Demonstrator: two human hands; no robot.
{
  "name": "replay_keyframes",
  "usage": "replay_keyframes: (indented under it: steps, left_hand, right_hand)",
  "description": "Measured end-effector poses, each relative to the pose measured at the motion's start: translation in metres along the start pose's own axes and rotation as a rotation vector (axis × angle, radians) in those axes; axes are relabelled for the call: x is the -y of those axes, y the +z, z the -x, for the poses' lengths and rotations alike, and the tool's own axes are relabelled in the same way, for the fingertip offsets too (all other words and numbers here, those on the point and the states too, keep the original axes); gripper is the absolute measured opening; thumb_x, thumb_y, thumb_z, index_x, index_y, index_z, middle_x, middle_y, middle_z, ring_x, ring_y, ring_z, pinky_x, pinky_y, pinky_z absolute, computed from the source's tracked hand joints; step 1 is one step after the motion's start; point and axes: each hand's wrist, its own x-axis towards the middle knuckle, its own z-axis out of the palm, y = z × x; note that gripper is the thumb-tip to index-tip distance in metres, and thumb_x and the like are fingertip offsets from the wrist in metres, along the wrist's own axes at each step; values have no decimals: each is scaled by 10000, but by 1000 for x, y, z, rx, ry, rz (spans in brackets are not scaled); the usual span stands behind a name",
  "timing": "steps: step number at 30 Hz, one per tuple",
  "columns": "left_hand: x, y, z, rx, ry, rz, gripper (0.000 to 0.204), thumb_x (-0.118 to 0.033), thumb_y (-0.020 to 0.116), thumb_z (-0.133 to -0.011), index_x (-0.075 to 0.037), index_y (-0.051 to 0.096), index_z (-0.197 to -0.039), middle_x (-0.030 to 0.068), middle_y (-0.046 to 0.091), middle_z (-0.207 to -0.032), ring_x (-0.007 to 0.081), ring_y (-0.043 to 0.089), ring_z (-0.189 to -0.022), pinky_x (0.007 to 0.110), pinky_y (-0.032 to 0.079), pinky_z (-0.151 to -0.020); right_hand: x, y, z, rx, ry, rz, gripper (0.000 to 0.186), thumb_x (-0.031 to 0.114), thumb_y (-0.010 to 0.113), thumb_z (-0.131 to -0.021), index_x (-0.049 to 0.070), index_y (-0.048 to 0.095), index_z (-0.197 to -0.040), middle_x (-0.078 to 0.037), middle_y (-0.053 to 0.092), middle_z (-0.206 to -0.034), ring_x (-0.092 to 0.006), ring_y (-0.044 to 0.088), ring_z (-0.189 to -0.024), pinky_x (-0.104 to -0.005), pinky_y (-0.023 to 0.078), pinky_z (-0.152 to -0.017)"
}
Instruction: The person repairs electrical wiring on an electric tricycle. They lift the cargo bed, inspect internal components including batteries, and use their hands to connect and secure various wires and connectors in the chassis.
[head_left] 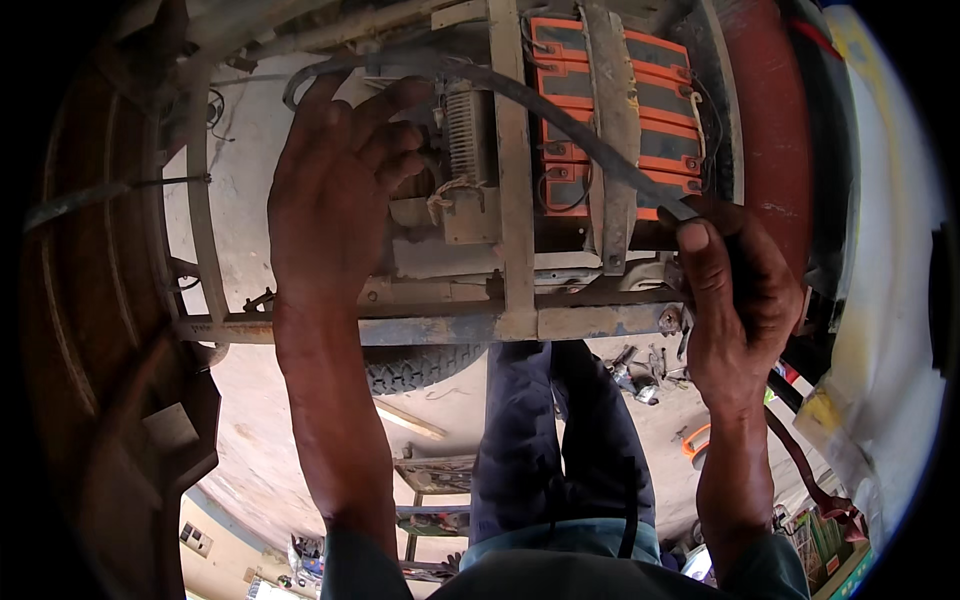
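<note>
My right hand [735, 290] pinches the grey-tipped end of a long dark cable or strap [555, 120] at the right. My left hand [330, 200] reaches up to the cable's curved far part, fingers bent and apart, the index finger touching or just under it. Beside the left fingers sits a finned metal component [465, 135] with a knotted cord. Orange batteries [665, 100] with dark tops and wires lie under the cable, held by a metal bar [610, 90]. All sit inside a worn metal frame [515, 270].
A wooden panel [95, 220] stands left, a red panel [765, 120] and pale sheet [865, 280] right. Below the frame are a tyre [420, 365], my legs, scattered tools and parts [640, 375], a length of wood [410, 420] and a metal rack [430, 475] on the floor.
</note>
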Motion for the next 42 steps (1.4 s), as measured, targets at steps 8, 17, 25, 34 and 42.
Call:
replay_keyframes:
  steps: [8, 17, 25, 34, 42]
  left_hand:
    - [47, -107, -102, -387, -354, -269, 410, -247, 566, -1058, 37, 559, -1352, 186, 693, -1260, 229, 663, -1085, 357, 511, -979]
    - [156, -204, -164, -455, -644, -233, 531, -325, 585, -1054, 61, 512, -1411, 201, 599, -1414, 297, 568, -1302, 391, 441, -1120]
    - [195, -189, -213, -439, -723, 159, 652, -466, 592, -1021, -49, 469, -1506, 176, 546, -1465, 317, 510, -1324, 406, 372, -1154]
    - [209, -230, -204, -182, -381, 351, 630, -445, 520, -946, -76, 520, -1458, 163, 583, -1441, 358, 545, -1307, 461, 394, -1130]
    - [191, -230, -229, -477, -685, 108, 670, -480, 537, -928, -35, 541, -1430, 195, 612, -1397, 370, 605, -1232, 512, 447, -1055]
  right_hand:
    - [-21, 51, -130, -28, -253, 86, 273, 242, 695, -1038, 14, 757, -1175, 49, 656, -804, 1, 479, -663, -185, 343, -562]
    - [-19, 119, -235, -99, -503, 182, 273, 225, 699, -1032, 46, 749, -1233, -13, 744, -934, -64, 631, -760, -181, 488, -671]
    - [-14, 100, -267, -37, -848, 324, 247, 123, 660, -1041, 19, 737, -1252, -60, 759, -996, -63, 646, -781, -175, 470, -629]
    - [-18, 128, -295, 335, -701, 540, 200, 49, 709, -992, -24, 741, -1176, -58, 727, -948, -93, 615, -785, -240, 483, -699]
    - [-18, 136, -319, 230, -811, 621, 203, 87, 706, -1002, 11, 754, -1183, -75, 765, -996, -115, 700, -895, -240, 538, -809]
